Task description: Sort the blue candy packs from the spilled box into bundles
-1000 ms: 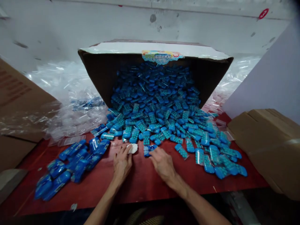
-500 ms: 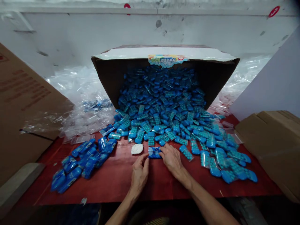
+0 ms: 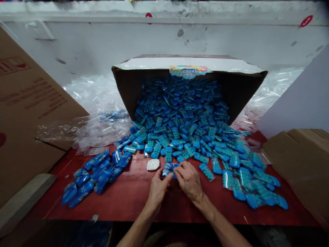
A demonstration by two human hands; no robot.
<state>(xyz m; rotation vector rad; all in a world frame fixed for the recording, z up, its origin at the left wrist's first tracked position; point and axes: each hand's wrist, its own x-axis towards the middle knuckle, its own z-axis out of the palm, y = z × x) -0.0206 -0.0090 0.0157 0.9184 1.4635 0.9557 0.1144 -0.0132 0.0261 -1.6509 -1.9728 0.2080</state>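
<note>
Both of my hands meet on one small blue packet (image 3: pixel 169 168) in a clear sleeve, low on the red table (image 3: pixel 133 199). My left hand (image 3: pixel 158 188) pinches its near left edge. My right hand (image 3: pixel 189 179) grips its right side with bent fingers. A white wad (image 3: pixel 153 164) lies just left of the packet. Behind it, a tipped cardboard box (image 3: pixel 128 89) spills a large heap of blue packets (image 3: pixel 190 133) toward me. A separate pile of bagged blue packets (image 3: pixel 97 173) lies to the left.
Loose clear plastic bags (image 3: pixel 97 113) are piled at the back left and back right. A brown carton (image 3: pixel 28 113) stands at the left, another carton (image 3: pixel 303 161) at the right, with a white board (image 3: pixel 303 99) behind it. A grey wall runs across the back.
My left hand left the white wad and came right to the blue packet. My right hand drew the packet nearer and now both hands hold it. The view shifted left and down slightly.
</note>
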